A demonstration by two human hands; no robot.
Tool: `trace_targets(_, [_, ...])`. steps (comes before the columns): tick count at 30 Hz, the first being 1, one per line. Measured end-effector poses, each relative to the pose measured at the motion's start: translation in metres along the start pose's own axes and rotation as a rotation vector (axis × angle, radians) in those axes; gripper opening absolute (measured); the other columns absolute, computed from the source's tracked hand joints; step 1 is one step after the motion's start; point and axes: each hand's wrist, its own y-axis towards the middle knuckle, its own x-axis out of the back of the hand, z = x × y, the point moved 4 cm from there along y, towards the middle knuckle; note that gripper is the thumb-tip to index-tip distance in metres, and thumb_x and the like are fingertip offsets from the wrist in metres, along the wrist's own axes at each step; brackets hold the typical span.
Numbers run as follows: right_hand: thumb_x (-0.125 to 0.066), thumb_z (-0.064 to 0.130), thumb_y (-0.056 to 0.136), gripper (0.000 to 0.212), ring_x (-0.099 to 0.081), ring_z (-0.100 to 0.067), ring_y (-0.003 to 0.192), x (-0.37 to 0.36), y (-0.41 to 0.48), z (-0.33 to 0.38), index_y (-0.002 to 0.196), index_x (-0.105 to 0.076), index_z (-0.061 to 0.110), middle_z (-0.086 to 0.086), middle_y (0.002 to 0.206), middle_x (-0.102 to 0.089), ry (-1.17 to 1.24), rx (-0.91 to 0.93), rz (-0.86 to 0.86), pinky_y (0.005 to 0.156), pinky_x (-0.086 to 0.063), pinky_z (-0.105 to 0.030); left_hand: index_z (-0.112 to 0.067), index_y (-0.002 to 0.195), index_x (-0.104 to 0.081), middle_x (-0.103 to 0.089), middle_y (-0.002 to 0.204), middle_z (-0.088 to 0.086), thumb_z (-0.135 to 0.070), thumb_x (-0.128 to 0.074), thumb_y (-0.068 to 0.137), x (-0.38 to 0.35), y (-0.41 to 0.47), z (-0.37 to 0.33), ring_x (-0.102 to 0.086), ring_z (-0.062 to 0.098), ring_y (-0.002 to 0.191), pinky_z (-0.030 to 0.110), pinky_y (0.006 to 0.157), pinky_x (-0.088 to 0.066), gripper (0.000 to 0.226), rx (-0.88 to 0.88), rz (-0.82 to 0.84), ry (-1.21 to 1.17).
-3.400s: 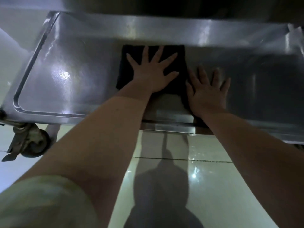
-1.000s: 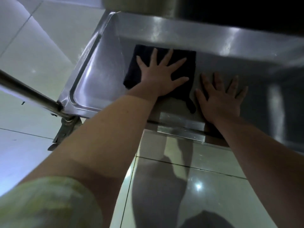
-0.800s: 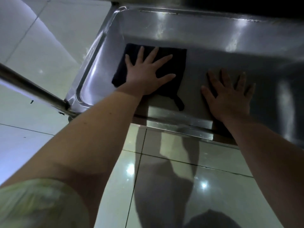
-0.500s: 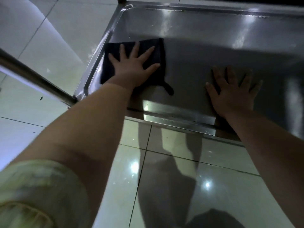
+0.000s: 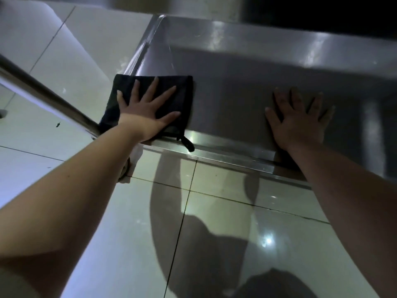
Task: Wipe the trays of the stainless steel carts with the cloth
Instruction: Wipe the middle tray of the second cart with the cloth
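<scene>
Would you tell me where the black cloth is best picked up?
Probably the small loop at its near right corner, pinched from the front: the cloth lies flat under the left hand, while the loop sticks out over the tray rim.

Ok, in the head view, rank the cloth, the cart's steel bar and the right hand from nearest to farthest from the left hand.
1. cloth, pressed under the left hand.
2. steel bar, just left of the wrist.
3. right hand, farther right, flat on the tray.

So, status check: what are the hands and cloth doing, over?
Left hand flat, pressing black cloth at left near corner of tray. Right hand flat on bare tray. Cart's handle bar beside cloth; nothing blocking.
</scene>
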Motion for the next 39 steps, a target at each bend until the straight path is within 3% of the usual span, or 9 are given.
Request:
trace_targets(4, [-0.012,0.068,0.093,0.06,0.005,-0.043,0.147,-0.001,-0.002,0.003,0.15,-0.007,0.05,0.006,0.164,-0.009,-0.009,-0.023,-0.004,0.113,0.009,-0.065,-0.068,0.138,0.013,0.016,0.162,-0.014,-0.092,-0.005,0.069,-0.004,-0.005,-0.06,0.015,0.039,0.147,0.073,0.107,0.007,0.076,-0.029,0.025,0.001])
trace_targets(9, [-0.015,0.066,0.094,0.059,0.003,-0.042,0.148,0.0,-0.002,-0.003,0.151,-0.007,0.05,0.007,0.164,-0.008,0.011,-0.009,0.001,0.114,0.006,-0.064,-0.066,0.14,0.008,0.012,0.163,-0.014,-0.091,-0.012,0.072,-0.016,-0.04,-0.164,0.019,0.038,0.147,0.071,0.106,0.015,0.075,-0.321,0.013,-0.027])
trace_targets(12, [-0.016,0.068,0.094,0.061,0.002,-0.041,0.148,0.001,-0.004,-0.004,0.151,-0.009,0.049,0.007,0.164,-0.01,0.027,0.018,0.006,0.114,0.006,-0.063,-0.07,0.138,0.004,0.007,0.162,-0.019,-0.093,-0.017,0.07,-0.012,-0.044,-0.123,0.014,0.033,0.149,0.066,0.111,0.012,0.075,-0.33,-0.035,-0.068])
trace_targets(17, [-0.017,0.069,0.094,0.062,0.005,-0.043,0.148,0.002,-0.004,-0.003,0.152,-0.01,0.047,0.005,0.164,-0.01,0.034,0.033,0.028,0.113,0.007,-0.066,-0.074,0.131,0.014,0.012,0.162,-0.018,-0.092,-0.022,0.074,-0.002,-0.038,-0.013,0.014,0.034,0.149,0.066,0.114,0.006,0.07,-0.042,0.058,-0.024])
trace_targets(22, [-0.029,0.061,0.098,0.061,0.009,-0.042,0.147,0.012,-0.003,-0.01,0.153,-0.011,0.043,0.004,0.164,-0.006,0.12,0.137,0.124,0.112,0.01,-0.066,-0.07,0.135,0.018,0.019,0.161,-0.017,-0.094,-0.009,0.068,-0.01,-0.045,-0.075,0.019,0.041,0.146,0.071,0.109,0.009,0.075,-0.11,0.039,0.003])
trace_targets(26, [-0.036,0.053,0.097,0.058,-0.004,-0.035,0.149,0.031,-0.025,-0.059,0.152,-0.023,0.039,0.001,0.162,-0.019,0.024,0.308,0.08,0.117,-0.003,-0.062,-0.07,0.134,0.02,0.022,0.16,-0.017,-0.094,-0.007,0.067,-0.012,-0.045,-0.111,0.022,0.041,0.145,0.072,0.107,0.012,0.076,-0.108,0.037,-0.022])
trace_targets(33, [-0.015,0.061,0.096,0.054,0.017,-0.045,0.145,0.014,-0.065,-0.163,0.139,0.018,0.064,0.021,0.159,0.019,-0.037,-0.072,0.252,0.109,0.006,-0.073,-0.067,0.132,0.028,0.025,0.16,-0.013,-0.093,0.002,0.066,-0.015,-0.058,-0.166,0.024,0.044,0.143,0.073,0.106,0.012,0.075,-0.193,0.037,-0.012])
trace_targets(37, [-0.014,0.059,0.098,0.052,0.019,-0.042,0.145,0.011,-0.066,-0.155,0.144,0.011,0.061,0.021,0.16,0.015,-0.015,-0.063,0.199,0.108,0.009,-0.073,-0.06,0.14,0.024,0.028,0.159,-0.007,-0.09,0.004,0.068,-0.023,-0.07,-0.263,0.023,0.049,0.142,0.077,0.103,0.011,0.081,-0.283,0.041,0.021])
trace_targets(39, [-0.022,0.049,0.102,0.049,0.014,-0.032,0.149,0.017,-0.064,-0.162,0.148,-0.005,0.056,0.022,0.161,0.0,0.138,-0.107,0.153,0.11,0.011,-0.069,-0.056,0.144,0.02,0.028,0.159,-0.004,-0.089,-0.002,0.073,-0.025,-0.076,-0.32,0.025,0.052,0.14,0.078,0.098,0.015,0.081,-0.317,0.05,0.024])
